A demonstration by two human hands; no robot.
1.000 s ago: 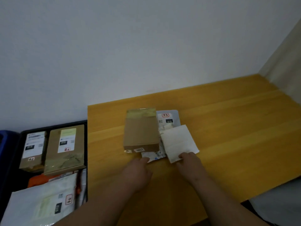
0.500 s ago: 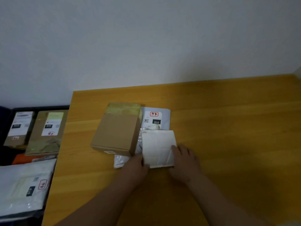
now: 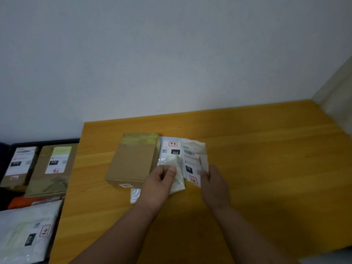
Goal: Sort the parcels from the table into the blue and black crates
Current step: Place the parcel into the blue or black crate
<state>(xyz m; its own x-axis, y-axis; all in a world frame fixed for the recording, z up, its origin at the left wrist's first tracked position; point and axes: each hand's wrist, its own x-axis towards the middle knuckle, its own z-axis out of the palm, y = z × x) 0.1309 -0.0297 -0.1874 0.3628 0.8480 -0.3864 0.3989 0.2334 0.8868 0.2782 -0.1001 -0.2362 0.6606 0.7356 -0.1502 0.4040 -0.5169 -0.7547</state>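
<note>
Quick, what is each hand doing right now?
Left hand: closed, pinching the left edge of the small white parcel.
Right hand: closed, gripping the same parcel's right edge.

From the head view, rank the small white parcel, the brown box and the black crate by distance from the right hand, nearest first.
1. Small white parcel: held in the right hand.
2. Brown box: on the table, left of both hands.
3. Black crate: far left, off the table.

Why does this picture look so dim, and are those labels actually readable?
Head view: the room light is low, so the wooden table and both arms look dark and muted. The small white parcel held by the left hand and right hand is smeared, its fine print illegible; only "010" reads on the flat white mailer. Tape on the brown box shows mild glare.
</note>
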